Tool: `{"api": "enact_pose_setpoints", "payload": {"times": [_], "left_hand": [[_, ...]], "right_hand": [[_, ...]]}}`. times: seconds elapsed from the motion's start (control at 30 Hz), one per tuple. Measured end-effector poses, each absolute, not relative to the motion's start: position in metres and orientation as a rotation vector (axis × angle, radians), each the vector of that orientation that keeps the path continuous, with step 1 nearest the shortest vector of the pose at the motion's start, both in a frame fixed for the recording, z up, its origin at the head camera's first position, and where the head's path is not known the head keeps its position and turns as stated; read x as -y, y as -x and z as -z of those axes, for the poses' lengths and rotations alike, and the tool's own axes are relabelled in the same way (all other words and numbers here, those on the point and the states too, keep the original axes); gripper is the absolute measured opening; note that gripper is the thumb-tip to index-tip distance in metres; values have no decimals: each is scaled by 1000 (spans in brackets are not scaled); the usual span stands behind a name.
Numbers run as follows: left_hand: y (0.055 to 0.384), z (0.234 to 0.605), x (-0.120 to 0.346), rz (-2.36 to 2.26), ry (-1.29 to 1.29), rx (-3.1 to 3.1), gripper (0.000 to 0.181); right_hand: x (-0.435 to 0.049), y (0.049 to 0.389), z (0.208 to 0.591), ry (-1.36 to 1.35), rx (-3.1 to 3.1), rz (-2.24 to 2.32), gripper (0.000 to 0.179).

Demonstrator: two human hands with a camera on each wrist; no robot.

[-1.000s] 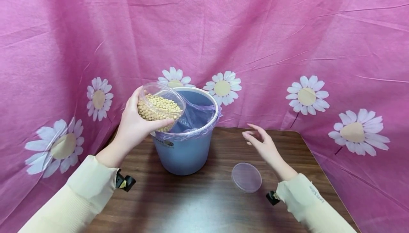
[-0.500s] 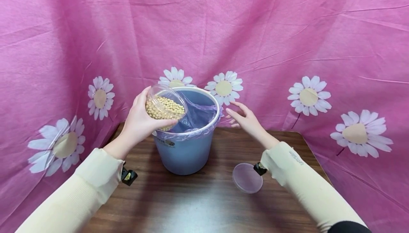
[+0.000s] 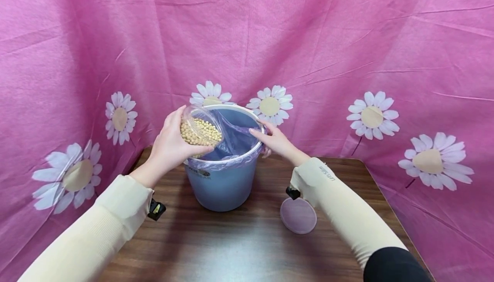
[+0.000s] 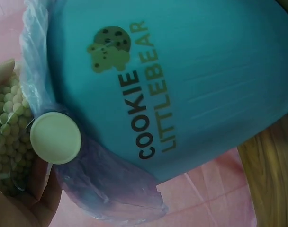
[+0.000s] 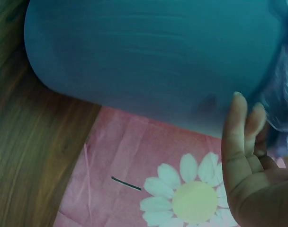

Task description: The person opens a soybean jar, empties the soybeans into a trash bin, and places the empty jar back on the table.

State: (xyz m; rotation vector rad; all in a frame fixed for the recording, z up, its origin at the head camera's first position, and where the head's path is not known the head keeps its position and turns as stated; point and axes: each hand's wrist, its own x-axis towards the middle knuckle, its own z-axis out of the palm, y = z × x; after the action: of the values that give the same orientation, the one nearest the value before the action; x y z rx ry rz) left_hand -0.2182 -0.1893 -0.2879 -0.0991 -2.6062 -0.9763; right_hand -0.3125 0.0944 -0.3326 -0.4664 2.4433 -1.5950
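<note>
"What's the left hand [image 3: 170,144] doing?"

"It's wrapped round a clear plastic jar [image 3: 191,113] of soybeans [image 3: 208,131], thumb along the near side. The jar leans, its mouth toward the bucket's opening; the beans sit inside it, sloped to the lower side."

"Where exactly?"

"Over the left part of the blue bucket [image 3: 221,189]. I can't tell whether it touches the rim [image 3: 244,109]."

"And the right hand [image 3: 277,141]?"

"It grips the bucket's right edge, thumb laid across the rim, fingers outside by the purple plastic liner [image 3: 241,162]."

"Anything on the bucket?"

"A bear-and-cookie print [image 4: 108,49] with 'COOKIE LITTLEBEAR' lettering [image 4: 151,94], plus a pale round knob [image 4: 55,138] near the rim, from the left wrist view."

"What else is around?"

"A translucent round lid [image 3: 298,216] lies on the wooden table [image 3: 231,252], right of the bucket. Behind hangs pink cloth [image 3: 308,37] printed with white daisies [image 3: 372,116]."
</note>
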Motion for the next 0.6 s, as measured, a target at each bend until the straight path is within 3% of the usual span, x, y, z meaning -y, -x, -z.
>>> {"api": "enact_pose_setpoints", "payload": {"times": [0.6], "left_hand": [[225,296,187,808,119,2674,121]], "right_hand": [[-84,314,341,298,-2332,1750,76]]}}
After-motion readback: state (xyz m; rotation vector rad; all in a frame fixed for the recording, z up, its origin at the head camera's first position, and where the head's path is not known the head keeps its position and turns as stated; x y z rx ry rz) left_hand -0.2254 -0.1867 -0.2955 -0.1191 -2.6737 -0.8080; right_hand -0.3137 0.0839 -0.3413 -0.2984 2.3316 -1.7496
